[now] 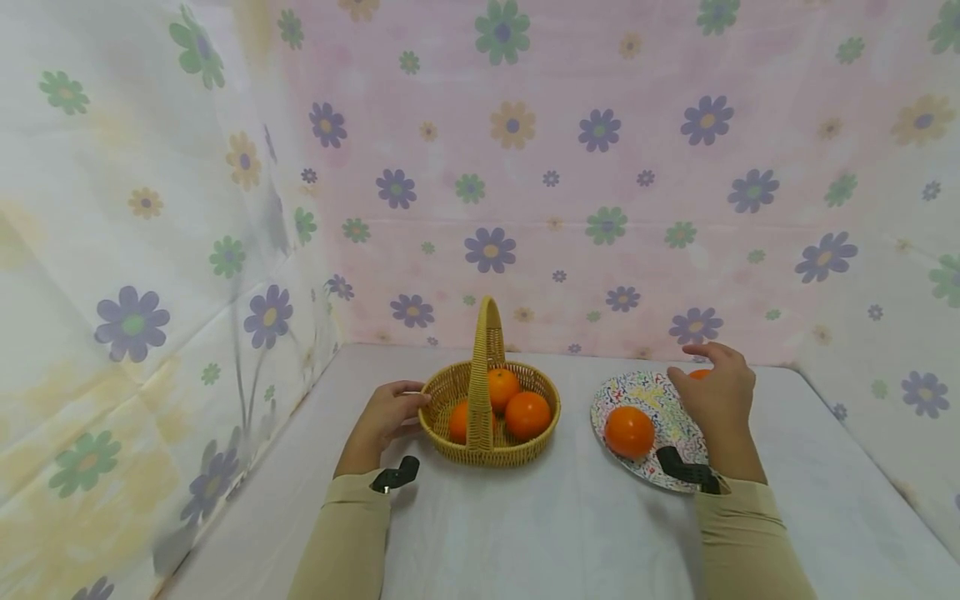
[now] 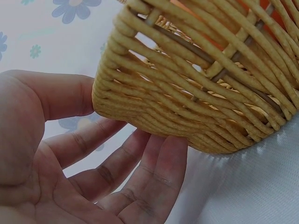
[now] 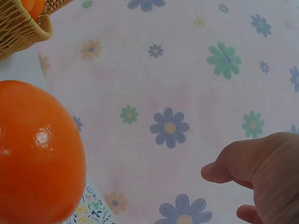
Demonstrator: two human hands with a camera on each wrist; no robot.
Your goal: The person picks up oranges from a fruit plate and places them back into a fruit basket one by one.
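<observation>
In the head view, a wicker basket (image 1: 487,454) with a tall handle holds several round, shiny orange fruits (image 1: 527,415). My left hand (image 1: 384,418) holds the basket's left end; in the left wrist view its fingers (image 2: 161,172) bear on the woven wall from below, and another digit meets the rim. Right of the basket lies a speckled round plate (image 1: 651,392) with one orange fruit (image 1: 630,432) on its near left part. My right hand (image 1: 716,396) hovers over the plate's right side, fingers curved apart. Another orange fruit (image 1: 701,374) peeks out there, mostly hidden by the hand.
A white cloth (image 1: 525,533) covers the table. Flower-printed sheets (image 1: 555,275) stand as walls behind and on both sides. Dark camera mounts (image 1: 678,467) sit at both wrists. The basket's handle rises well above its rim.
</observation>
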